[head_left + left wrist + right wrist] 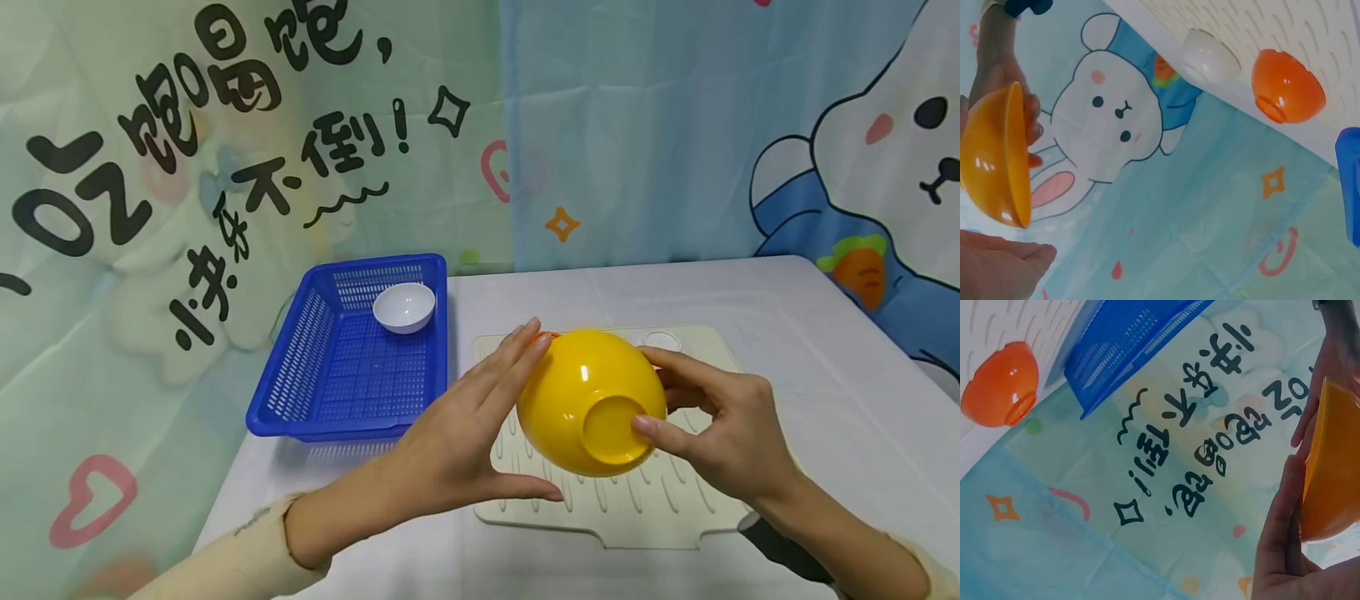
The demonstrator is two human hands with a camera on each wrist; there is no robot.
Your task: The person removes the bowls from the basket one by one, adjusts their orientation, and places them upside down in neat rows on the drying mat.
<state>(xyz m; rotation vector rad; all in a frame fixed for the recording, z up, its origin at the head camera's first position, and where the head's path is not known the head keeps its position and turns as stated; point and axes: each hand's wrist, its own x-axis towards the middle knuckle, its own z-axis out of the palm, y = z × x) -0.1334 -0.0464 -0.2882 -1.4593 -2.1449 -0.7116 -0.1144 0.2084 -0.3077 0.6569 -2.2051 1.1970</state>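
Observation:
A glossy yellow bowl (592, 392) is held tilted above the cream draining board (540, 517), its round foot turned toward me. The right hand (723, 417) grips it from the right, thumb by the foot and fingers bent over the rim. At its left side is the left hand (480, 425), fingers straight and thumb spread; whether they touch the bowl I cannot tell. An orange bowl (1288, 87) and a white bowl (1210, 56) stand rim down on the board, mostly hidden behind the yellow bowl in the head view.
Left of the board stands a blue perforated basket (337, 425), with a small white bowl (405, 307) upright in its back right part. A white cloth (825, 350) covers the table. Behind hangs a printed curtain (637, 125) with lettering and a cartoon animal.

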